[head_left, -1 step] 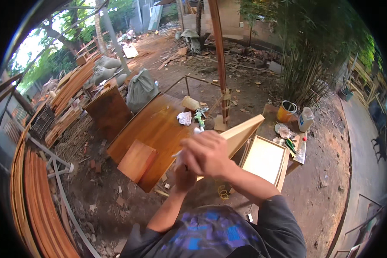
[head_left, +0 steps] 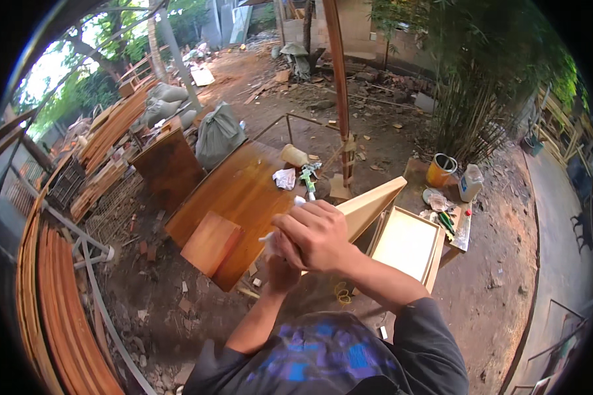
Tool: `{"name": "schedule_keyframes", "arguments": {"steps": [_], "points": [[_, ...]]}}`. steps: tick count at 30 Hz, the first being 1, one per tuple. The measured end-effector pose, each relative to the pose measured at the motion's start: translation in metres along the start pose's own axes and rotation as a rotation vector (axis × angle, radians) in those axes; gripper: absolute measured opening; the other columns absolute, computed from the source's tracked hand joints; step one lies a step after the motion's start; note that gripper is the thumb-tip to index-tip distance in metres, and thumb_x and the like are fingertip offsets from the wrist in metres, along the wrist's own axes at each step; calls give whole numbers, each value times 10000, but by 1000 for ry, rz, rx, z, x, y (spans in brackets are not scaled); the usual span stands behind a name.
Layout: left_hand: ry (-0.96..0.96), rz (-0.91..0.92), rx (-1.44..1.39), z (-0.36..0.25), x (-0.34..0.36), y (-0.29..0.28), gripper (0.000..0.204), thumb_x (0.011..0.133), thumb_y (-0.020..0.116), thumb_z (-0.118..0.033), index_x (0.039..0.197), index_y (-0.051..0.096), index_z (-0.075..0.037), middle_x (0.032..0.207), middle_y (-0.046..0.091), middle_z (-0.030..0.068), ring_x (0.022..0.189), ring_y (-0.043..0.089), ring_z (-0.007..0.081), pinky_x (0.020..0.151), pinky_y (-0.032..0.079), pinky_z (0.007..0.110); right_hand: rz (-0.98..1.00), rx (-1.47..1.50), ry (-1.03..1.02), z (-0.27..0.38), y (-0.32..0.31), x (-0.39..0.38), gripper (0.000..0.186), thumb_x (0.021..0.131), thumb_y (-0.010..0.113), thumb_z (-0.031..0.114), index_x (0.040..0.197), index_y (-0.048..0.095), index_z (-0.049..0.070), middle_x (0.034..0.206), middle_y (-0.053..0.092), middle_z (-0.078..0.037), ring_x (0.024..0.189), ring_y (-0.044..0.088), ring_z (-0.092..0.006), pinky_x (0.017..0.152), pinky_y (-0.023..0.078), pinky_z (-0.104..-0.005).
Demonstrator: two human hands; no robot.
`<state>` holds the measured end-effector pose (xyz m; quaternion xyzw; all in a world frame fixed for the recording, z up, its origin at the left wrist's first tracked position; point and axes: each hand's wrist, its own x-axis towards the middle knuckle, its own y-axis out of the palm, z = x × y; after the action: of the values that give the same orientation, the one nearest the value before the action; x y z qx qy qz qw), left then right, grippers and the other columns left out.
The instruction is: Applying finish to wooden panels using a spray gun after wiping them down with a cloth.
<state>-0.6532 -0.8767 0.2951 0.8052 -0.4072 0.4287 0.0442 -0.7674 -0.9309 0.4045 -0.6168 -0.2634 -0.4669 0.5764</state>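
Right hand (head_left: 317,235) tight over the left hand (head_left: 283,271), both closed around white material (head_left: 266,239) (mostly hidden)

Your right hand (head_left: 317,232) hid much of your left hand (head_left: 283,266). White material (head_left: 267,238) poked out in scraps too small to identify. The stacked planks (head_left: 66,316) and bamboo (head_left: 471,99) ran out of view.

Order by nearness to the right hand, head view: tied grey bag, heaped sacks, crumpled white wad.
1. Crumpled white wad, on the brown panel ahead.
2. Tied grey bag, beyond the panel, left.
3. Heaped sacks, behind that bag, far left.
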Motion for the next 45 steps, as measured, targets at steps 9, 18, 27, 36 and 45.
{"name": "schedule_keyframes", "arguments": {"steps": [9, 18, 27, 36, 45], "points": [[-150, -103, -293, 8, -14, -63, 266, 941, 691, -235, 929, 669, 30, 727, 667, 64, 644, 621, 134, 589, 473, 297, -67, 127, 434, -153, -41, -64, 250, 948, 511, 166, 926, 691, -6, 834, 678, -104, 733, 632, -240, 724, 506, -337], [-311, -140, -367, 2, -20, -58, 294, 969, 675, -270, 970, 661, 23, 831, 660, 27, 736, 564, 96, 653, 456, 269, -657, 335, 941, -122, 45, -134, 391, 1086, 367, 302, 1151, 623, 13, 943, 626, -35, 829, 564, -130, 736, 450, -278], [-431, -296, -753, 9, -8, -41, 380, 975, 675, -272, 1176, 609, 44, 1128, 660, 86, 1020, 621, 161, 876, 513, 323, -466, 30, 1146, -111, 90, -282, 365, 1073, 390, 249, 1240, 593, -4, 1024, 671, -137, 885, 634, -227, 817, 492, -344], [-413, -454, -775, 5, -5, -8, 457, 957, 695, -297, 1224, 574, 53, 1173, 636, 108, 1050, 607, 182, 921, 493, 340, -672, 776, 1663, -114, 103, -314, 277, 1035, 471, 213, 1166, 630, 28, 1066, 653, -65, 955, 619, -199, 856, 477, -337], [-607, -622, -1007, 54, 18, -54, 768, 968, 577, -527, 1487, 346, -8, 1486, 431, 162, 1339, 453, 329, 1096, 408, 456, 58, 1182, 1660, -41, 18, -221, 275, 1015, 567, 245, 1223, 526, 69, 1109, 573, -47, 939, 613, -188, 810, 554, -352]]}}
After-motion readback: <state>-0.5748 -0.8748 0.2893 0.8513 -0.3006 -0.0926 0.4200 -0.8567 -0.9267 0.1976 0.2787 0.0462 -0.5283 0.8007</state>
